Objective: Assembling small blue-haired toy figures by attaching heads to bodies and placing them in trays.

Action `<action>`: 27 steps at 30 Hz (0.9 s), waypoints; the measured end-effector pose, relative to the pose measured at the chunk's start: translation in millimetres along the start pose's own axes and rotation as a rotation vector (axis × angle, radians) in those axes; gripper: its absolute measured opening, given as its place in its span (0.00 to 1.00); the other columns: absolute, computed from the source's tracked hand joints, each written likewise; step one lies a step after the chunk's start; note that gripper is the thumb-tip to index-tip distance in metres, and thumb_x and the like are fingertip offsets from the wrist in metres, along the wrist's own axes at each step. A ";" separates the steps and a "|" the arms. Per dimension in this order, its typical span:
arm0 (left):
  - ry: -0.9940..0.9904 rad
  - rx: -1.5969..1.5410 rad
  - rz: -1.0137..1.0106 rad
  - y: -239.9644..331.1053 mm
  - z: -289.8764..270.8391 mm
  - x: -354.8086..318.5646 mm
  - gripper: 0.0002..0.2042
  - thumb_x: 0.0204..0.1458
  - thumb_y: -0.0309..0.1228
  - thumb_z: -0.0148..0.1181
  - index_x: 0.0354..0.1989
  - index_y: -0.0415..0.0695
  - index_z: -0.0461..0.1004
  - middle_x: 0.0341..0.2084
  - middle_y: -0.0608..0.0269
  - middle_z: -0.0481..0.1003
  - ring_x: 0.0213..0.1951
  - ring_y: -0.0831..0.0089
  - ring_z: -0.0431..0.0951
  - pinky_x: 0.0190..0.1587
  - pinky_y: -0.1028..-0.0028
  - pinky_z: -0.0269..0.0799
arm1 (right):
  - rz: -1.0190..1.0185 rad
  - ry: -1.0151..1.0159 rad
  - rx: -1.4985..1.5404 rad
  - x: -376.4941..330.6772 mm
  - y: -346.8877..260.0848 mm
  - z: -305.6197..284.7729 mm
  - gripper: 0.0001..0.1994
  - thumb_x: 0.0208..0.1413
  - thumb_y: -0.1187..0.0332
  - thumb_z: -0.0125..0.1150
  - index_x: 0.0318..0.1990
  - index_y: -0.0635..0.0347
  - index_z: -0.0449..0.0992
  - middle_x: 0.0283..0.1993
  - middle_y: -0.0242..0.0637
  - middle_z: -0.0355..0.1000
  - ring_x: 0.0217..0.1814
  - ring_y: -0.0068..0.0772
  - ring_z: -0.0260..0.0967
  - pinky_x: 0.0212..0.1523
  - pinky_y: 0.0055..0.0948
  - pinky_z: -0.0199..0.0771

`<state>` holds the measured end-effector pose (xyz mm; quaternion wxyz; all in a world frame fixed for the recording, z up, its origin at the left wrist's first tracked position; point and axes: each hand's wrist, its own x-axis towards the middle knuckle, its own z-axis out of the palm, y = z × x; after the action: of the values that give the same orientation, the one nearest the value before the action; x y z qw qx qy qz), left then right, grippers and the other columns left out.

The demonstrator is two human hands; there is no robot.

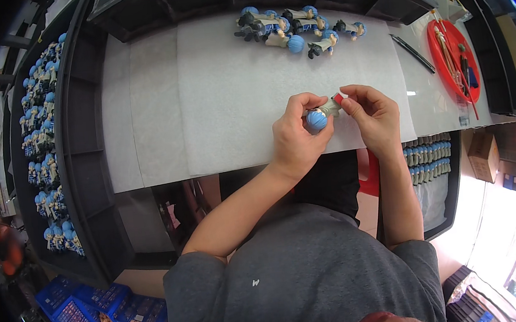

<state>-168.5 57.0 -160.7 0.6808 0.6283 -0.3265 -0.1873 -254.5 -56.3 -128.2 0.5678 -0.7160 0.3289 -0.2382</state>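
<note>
Both hands (336,124) grip a blue-headed, pale-bodied figurine (321,116).

**Fingers cover most of the figurine**

The left hand (296,138) wraps the small figurine (319,117), so only its blue head and a strip of pale body peek out; legs and arms stay hidden in the grip. The right hand (374,114) pinches a small red piece (338,98), too tiny and too covered to identify. Up on the table (231,88), the pile of figurines (294,26) blurs together, and no count is possible. The red tray (450,71) carries thin tools too small to name. The black rack (41,133) of figurines on the left bends into the dark rim.
</note>
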 end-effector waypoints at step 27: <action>0.106 0.146 0.150 -0.3 4.9 -0.3 0.18 0.38 0.20 0.63 0.29 0.40 0.56 0.26 0.50 0.74 0.35 0.57 0.78 0.29 0.70 0.75 | -0.236 0.247 -0.229 1.4 3.3 20.1 0.10 0.45 0.80 0.59 0.33 0.63 0.63 0.22 0.31 0.65 0.22 0.17 0.62 0.23 0.16 0.63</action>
<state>-172.0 53.6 -161.1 0.6616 0.6591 -0.3489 -0.0783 -239.9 -44.5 -136.3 0.4061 -0.7749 0.3349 -0.3499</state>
